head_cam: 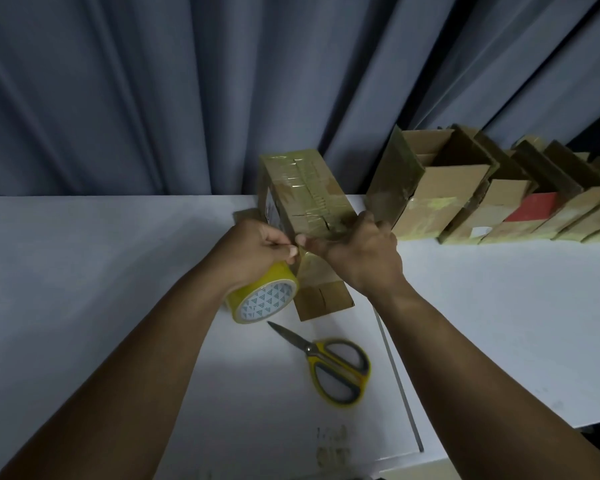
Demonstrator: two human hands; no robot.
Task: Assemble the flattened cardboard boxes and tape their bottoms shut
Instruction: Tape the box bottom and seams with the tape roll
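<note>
Just left of centre, the left hand (257, 251) clasps the yellow tape roll (262, 299), its strip drawn rightward onto the box (305, 192). The box's long axis runs from the hands up toward the curtain. The right hand (364, 254), nearer the seam, grips the box's near end. Scissors (329, 362) lie below, and a row of boxes (499, 209) stands open at right, contents unseen.

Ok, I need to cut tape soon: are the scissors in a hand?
No, the yellow-handled scissors lie untouched on the white table; the left hand holds the tape roll.
</note>
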